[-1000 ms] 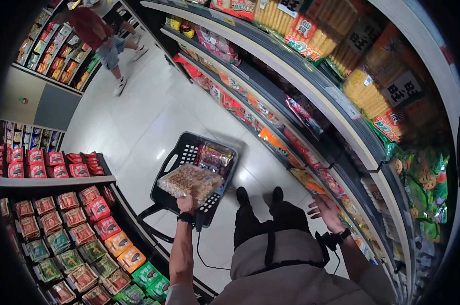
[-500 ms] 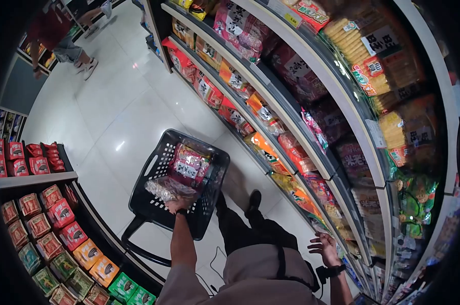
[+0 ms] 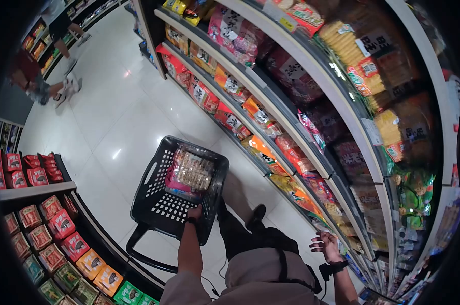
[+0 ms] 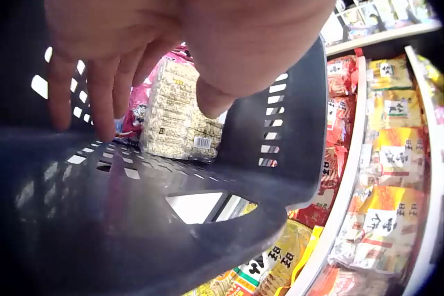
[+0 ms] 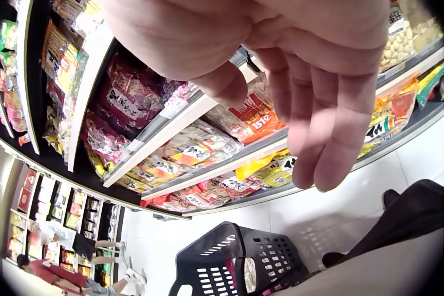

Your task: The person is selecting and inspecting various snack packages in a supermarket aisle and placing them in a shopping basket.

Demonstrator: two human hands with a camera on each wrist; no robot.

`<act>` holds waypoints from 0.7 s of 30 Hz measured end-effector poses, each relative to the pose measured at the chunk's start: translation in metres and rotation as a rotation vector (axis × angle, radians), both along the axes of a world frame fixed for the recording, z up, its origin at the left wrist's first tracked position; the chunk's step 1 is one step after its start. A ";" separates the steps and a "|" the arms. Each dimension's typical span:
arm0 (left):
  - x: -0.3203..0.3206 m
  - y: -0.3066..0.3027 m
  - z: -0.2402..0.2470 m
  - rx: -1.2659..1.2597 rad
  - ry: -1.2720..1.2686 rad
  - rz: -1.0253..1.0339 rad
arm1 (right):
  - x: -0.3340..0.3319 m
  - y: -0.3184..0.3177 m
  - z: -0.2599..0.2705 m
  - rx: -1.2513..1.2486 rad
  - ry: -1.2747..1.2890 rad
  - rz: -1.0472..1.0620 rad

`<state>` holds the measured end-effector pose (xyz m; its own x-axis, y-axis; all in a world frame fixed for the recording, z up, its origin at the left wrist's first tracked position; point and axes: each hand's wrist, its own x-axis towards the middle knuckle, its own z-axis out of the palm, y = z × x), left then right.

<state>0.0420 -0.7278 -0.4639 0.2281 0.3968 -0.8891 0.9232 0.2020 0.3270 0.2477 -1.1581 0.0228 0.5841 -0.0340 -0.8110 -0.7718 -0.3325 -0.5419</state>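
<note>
Reaching over the basket (image 3: 156, 221), left hand (image 3: 195, 212); packed shelves (image 3: 316, 71) alongside.

Head view: high, looking down and forward. Wrist views: close past fingers; all share black perforated plastic basket (image 3: 153, 195).

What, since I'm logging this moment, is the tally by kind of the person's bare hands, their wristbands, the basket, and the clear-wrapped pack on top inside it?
Bare hands (left hand, right hand): 2
Dark wristbands: 2
Basket: 1
Clear-wrapped pack: 1
Total: 6
Not counted: pink packaging beneath, partly hidden.
</note>
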 end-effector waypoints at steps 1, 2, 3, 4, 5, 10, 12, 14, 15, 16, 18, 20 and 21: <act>0.002 0.003 0.001 0.037 -0.001 -0.059 | 0.001 0.000 0.001 0.009 -0.015 -0.018; 0.006 0.004 0.003 0.071 -0.008 -0.126 | 0.001 -0.001 0.001 0.010 -0.019 0.001; 0.016 0.002 0.003 0.102 -0.025 -0.203 | 0.001 -0.006 0.003 0.004 -0.031 0.009; 0.021 0.005 0.011 0.318 -0.350 -0.371 | 0.000 -0.013 0.001 0.042 -0.036 0.004; 0.022 0.013 0.019 0.523 -0.694 -0.527 | 0.000 -0.020 0.000 0.038 -0.024 -0.033; 0.027 0.020 0.118 0.525 -0.568 -0.756 | 0.001 -0.089 -0.015 0.135 -0.106 -0.157; 0.013 0.041 0.095 0.507 -0.298 -1.272 | 0.000 -0.122 -0.017 0.171 -0.130 -0.195; -0.004 0.035 0.128 0.597 -0.172 -1.241 | 0.008 -0.158 -0.019 0.184 -0.173 -0.226; -0.029 0.031 0.144 0.640 -0.107 -1.221 | 0.012 -0.178 -0.023 0.209 -0.182 -0.233; -0.051 0.028 0.159 0.678 -0.042 -1.200 | 0.017 -0.200 -0.027 0.188 -0.244 -0.249; -0.088 0.026 0.194 0.738 0.099 -1.154 | 0.027 -0.241 -0.029 0.163 -0.351 -0.293; -0.120 0.009 0.226 0.789 0.251 -1.098 | 0.045 -0.278 -0.030 0.106 -0.500 -0.347; -0.125 -0.004 0.244 0.813 0.333 -1.066 | 0.054 -0.295 -0.031 0.054 -0.615 -0.360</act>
